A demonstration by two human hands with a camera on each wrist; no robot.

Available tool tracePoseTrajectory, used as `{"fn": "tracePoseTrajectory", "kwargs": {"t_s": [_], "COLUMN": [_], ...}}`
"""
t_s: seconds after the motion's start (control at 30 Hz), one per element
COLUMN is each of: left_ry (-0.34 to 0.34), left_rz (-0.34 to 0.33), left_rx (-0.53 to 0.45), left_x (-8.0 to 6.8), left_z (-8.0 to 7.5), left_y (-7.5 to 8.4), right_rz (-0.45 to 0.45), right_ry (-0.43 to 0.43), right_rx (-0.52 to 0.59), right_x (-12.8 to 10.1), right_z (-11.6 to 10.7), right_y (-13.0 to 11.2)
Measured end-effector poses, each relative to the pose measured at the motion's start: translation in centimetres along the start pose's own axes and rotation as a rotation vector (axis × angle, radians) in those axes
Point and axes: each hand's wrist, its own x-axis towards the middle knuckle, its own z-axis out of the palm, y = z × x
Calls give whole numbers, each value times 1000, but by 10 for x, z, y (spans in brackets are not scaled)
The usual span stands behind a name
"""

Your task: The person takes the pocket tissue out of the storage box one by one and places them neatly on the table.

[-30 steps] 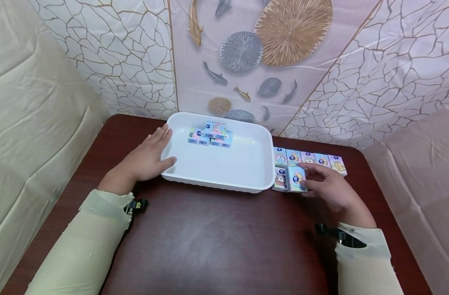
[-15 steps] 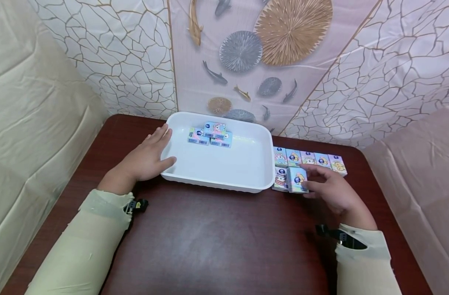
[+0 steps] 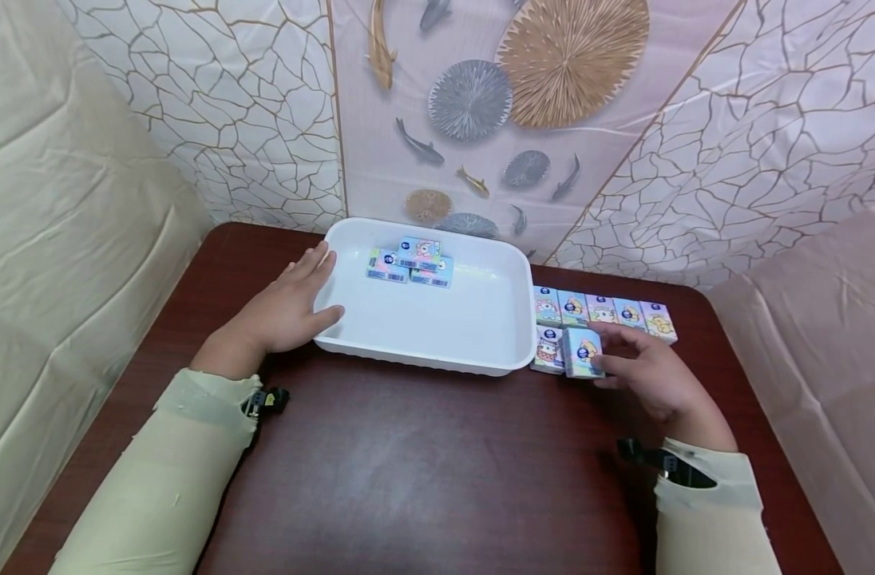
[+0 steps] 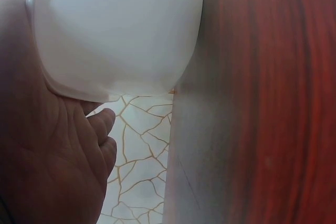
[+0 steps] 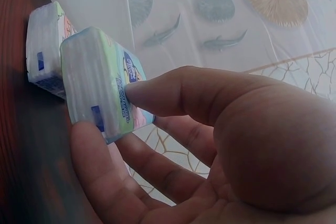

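A: What could be disturbed first on the dark table (image 3: pixel 409 463)?

B: The white tray (image 3: pixel 481 319), it is judged. It is set near the far edge, and if it were pushed from the left, it could be slid rightward.

A: What would that be caused by?

B: The left hand (image 3: pixel 287 307). It is rested against the left rim, fingers straight and thumb spread apart, and nothing is gripped. By the right hand (image 3: pixel 646 371), a wrapped pack (image 3: pixel 583 353) is pinched between thumb and fingers, on the near right of the tray.

A: Which group is more exposed?

B: The back row (image 3: pixel 600 310) of five packs. Its left end is placed just beside the tray, so it could be knocked crooked by a slide; it could also be brushed by the fingers of the right hand, which are held close to its near side.

A: And the pile (image 3: pixel 418 252) inside?

B: One pack is laid across two others there. If the tray were jolted, the upper one could be shaken off.

A: What of the single packs?

B: Whether the pinched one is clear of the table cannot be told. The neighbouring pack (image 3: pixel 548 350), placed close on its left, could be dragged along if edges were caught. If the thumb (image 5: pixel 152 95) were pressed too hard, the wrapper could be dented; if too lightly, the pack could be dropped.
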Motion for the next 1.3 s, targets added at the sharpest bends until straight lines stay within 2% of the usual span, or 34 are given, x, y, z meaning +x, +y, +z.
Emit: {"fn": "tracePoseTrajectory", "kwargs": {"t_s": [0.63,1.3], "left_ry": [0,2], "left_rz": [1,-1], "left_rx": [-6,-15], "left_x": [0,0], "left_z": [0,1], "left_y": [2,1], "right_rz": [-1,19], "right_ry": [-1,28], "right_rx": [-4,13], "right_x": [3,16], "right_z": [-5,1], "right_y": [13,26]}}
